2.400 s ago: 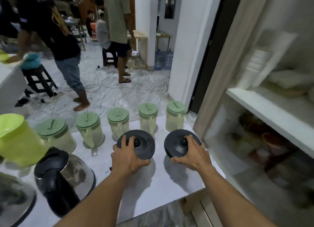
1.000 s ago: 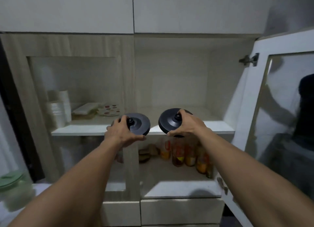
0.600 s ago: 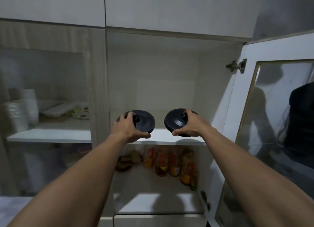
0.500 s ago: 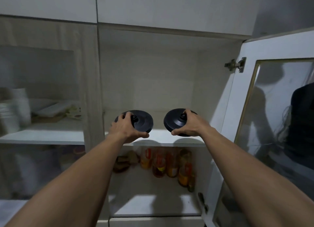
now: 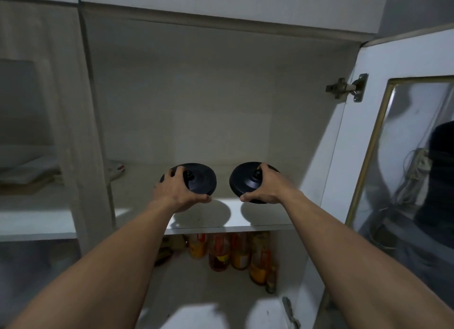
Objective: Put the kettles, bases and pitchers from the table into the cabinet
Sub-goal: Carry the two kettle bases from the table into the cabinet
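Both of my arms reach into the open right-hand bay of the cabinet. My left hand [image 5: 175, 192] grips a round black kettle base [image 5: 200, 178] by its near edge. My right hand [image 5: 269, 187] grips a second black kettle base [image 5: 243, 181] the same way. Both bases are tilted toward me and hover just over the white middle shelf [image 5: 235, 216], casting shadows on it. The shelf itself holds nothing else in this bay. No kettles or pitchers are in view.
The glass cabinet door [image 5: 403, 171] stands open on the right, hung on a metal hinge [image 5: 345, 87]. Several bottles [image 5: 233, 253] stand on the lower shelf. A wooden upright [image 5: 91, 141] separates the left bay, where flat items [image 5: 27, 168] lie behind glass.
I turned from the table to the cabinet carrying both bases. Over the last second my hands moved forward into the right bay, bringing the bases over the middle shelf.
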Demonstrator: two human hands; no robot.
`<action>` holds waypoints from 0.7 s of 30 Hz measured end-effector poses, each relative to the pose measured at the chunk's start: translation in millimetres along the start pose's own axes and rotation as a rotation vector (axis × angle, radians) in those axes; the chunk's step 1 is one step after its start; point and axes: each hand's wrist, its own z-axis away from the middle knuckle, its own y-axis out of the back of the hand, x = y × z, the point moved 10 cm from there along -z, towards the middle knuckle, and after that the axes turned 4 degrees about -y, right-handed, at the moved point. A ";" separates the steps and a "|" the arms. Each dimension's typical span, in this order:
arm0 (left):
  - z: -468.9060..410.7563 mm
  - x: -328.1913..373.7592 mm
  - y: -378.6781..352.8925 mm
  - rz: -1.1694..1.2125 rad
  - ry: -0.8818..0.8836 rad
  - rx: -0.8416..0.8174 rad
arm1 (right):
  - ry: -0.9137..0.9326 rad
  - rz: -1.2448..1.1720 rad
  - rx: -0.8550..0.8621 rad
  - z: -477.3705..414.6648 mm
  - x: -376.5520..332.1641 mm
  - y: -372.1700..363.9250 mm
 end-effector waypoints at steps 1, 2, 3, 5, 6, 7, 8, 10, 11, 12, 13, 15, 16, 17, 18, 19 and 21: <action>-8.4 -0.4 -2.6 0.006 0.002 -0.003 | -0.013 0.004 0.005 -8.2 3.2 0.5; -19.5 -0.4 -6.6 0.005 0.002 -0.012 | -0.026 0.014 0.010 -17.6 6.3 0.7; -28.5 -0.1 -10.3 0.002 0.001 -0.020 | -0.032 0.026 0.016 -26.5 8.9 0.4; -50.0 -0.6 -21.4 -0.018 0.004 -0.038 | -0.053 0.034 0.022 -44.8 14.6 -3.1; -57.0 -1.0 -24.2 -0.028 0.007 -0.041 | -0.061 0.034 0.020 -51.4 15.8 -5.4; -68.0 -1.5 -31.4 -0.034 0.009 -0.045 | -0.067 0.034 0.012 -62.9 18.5 -9.3; -76.5 -1.5 -36.9 -0.045 0.012 -0.045 | -0.073 0.039 0.004 -71.9 20.0 -12.9; -95.4 -0.9 -48.8 -0.054 0.023 -0.043 | -0.093 0.054 0.000 -94.5 24.4 -18.8; -104.5 -0.2 -55.0 -0.053 0.031 -0.045 | -0.102 0.062 -0.005 -107.3 27.8 -22.9; -111.3 1.4 -60.3 -0.052 0.038 -0.058 | -0.109 0.075 -0.011 -117.6 29.7 -26.3; -118.8 2.7 -67.7 -0.045 0.043 -0.078 | -0.114 0.085 -0.022 -128.2 31.7 -30.2; -136.8 1.7 -87.5 -0.007 0.072 -0.109 | -0.131 0.100 -0.061 -156.0 40.7 -44.4; -140.5 1.0 -92.9 0.007 0.087 -0.113 | -0.137 0.096 -0.078 -163.5 43.9 -49.1; -146.9 -0.8 -101.0 0.017 0.103 -0.113 | -0.142 0.094 -0.093 -173.4 47.5 -54.3; -155.8 -1.6 -109.7 0.013 0.118 -0.112 | -0.135 0.097 -0.104 -184.8 51.4 -59.3; -163.1 -2.9 -116.7 0.000 0.132 -0.111 | -0.127 0.102 -0.116 -194.5 55.3 -65.5; -182.2 -4.6 -128.1 -0.040 0.154 -0.114 | -0.106 0.113 -0.133 -218.3 61.9 -77.2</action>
